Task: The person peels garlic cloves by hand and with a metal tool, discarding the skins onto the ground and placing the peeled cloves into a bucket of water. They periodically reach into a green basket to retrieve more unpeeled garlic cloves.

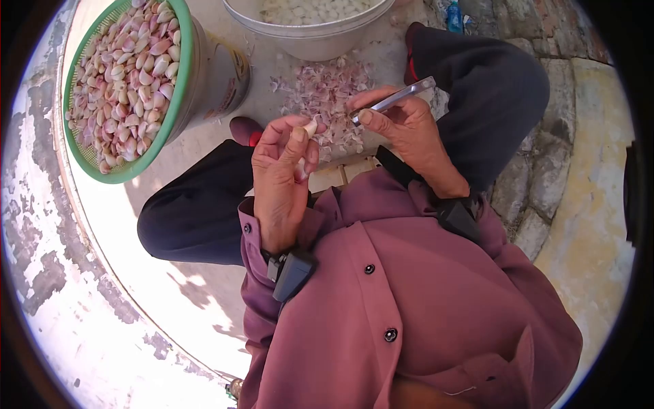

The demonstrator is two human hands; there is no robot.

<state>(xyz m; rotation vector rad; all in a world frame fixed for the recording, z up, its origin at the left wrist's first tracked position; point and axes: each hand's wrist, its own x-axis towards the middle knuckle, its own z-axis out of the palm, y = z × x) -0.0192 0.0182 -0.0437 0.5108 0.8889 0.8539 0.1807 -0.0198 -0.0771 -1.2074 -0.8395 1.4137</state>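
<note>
Between the thumb and fingers of my left hand (281, 180) is a pale garlic clove (311, 128). Something whitish, perhaps another clove (302, 169), shows lower down by the curled fingers. My right hand (415, 140) grips a slim, shiny metal tool (402, 97); its exact kind is not clear. The tool's near end lies by the right thumb, a short way from the clove and apart from it. Below both hands, a loose heap of pinkish garlic skins (327, 92) covers the ground.
At the upper left, a green basket (176, 123) full of unpeeled cloves rests on a bucket (221, 82). A wide metal basin (306, 34) with whitish cloves stands ahead. My bent legs flank the skins. A blue bottle (454, 17) is beyond my right foot.
</note>
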